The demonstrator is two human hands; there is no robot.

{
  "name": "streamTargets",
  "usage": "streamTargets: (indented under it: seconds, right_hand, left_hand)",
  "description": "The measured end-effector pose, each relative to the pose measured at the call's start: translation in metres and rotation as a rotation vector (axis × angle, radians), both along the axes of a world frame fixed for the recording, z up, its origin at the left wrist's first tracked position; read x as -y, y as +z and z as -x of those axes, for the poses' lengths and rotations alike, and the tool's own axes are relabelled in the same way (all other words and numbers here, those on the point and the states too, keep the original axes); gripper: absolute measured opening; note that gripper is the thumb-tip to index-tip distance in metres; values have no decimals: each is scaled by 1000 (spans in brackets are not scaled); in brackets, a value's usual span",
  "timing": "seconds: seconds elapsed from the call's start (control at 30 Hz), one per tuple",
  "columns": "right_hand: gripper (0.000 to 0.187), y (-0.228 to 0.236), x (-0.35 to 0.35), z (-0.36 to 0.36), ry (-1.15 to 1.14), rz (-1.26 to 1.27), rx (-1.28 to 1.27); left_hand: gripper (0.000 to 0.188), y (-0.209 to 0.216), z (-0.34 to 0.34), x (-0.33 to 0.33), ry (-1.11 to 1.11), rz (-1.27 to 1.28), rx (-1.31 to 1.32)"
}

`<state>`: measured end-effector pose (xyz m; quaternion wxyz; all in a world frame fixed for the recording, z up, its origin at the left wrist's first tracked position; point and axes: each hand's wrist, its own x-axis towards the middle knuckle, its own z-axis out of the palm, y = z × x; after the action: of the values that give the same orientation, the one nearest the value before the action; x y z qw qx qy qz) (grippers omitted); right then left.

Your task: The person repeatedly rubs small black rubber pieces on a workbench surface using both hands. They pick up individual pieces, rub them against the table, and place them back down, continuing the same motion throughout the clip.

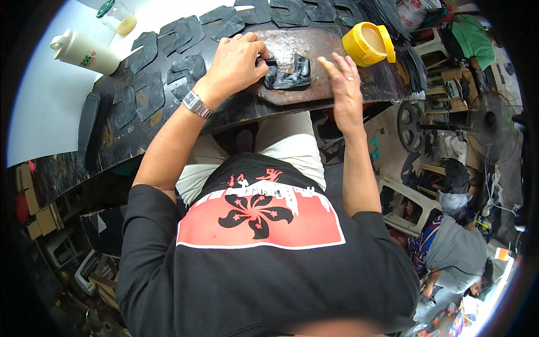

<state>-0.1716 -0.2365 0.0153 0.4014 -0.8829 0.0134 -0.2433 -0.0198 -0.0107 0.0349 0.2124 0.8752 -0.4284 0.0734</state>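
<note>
A black U-shaped piece, leather-like and shiny in spots (300, 80), lies on a worn brown board (292, 42) at the table's front edge. My left hand (238, 60) is over the piece's left end, fingers bent and pinching its edge; the fingertips are partly hidden. To the right of the piece, my right hand (345, 84) is raised over the board's right edge. Its fingers are stretched out and hold nothing, and a ring shows on one. Just beyond that hand, a yellow tub (362, 49) of pale paste leans on its side.
Several similar black cut pieces (149, 95) are spread over the dark table (135, 137). A cream tumbler (90, 53) and a glass jar (115, 19) stand at the far left. Stacked black sheets (407, 64) line the right end. A fan (488, 121) and two people are at right.
</note>
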Motion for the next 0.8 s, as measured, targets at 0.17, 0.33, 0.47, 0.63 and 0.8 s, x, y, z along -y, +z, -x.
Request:
streamTargets:
  seconds: [0.17, 0.33, 0.47, 0.63, 0.8]
  right_hand:
    - [67, -5, -10, -16, -35, 722, -280]
    - [61, 2, -7, -19, 8, 920, -311]
    - [60, 3, -12, -7, 63, 874, -292]
    - [68, -2, -33, 9, 13, 815, -256]
    - [85, -11, -76, 14, -57, 721, -201]
  left_hand:
    - [14, -2, 5, 0, -10, 62, 24]
    - [16, 5, 2, 0, -3, 82, -171]
    - [21, 6, -2, -3, -2, 193, -359]
    - [28, 2, -10, -7, -17, 286, -446]
    - [31, 3, -23, -7, -128, 263, -467]
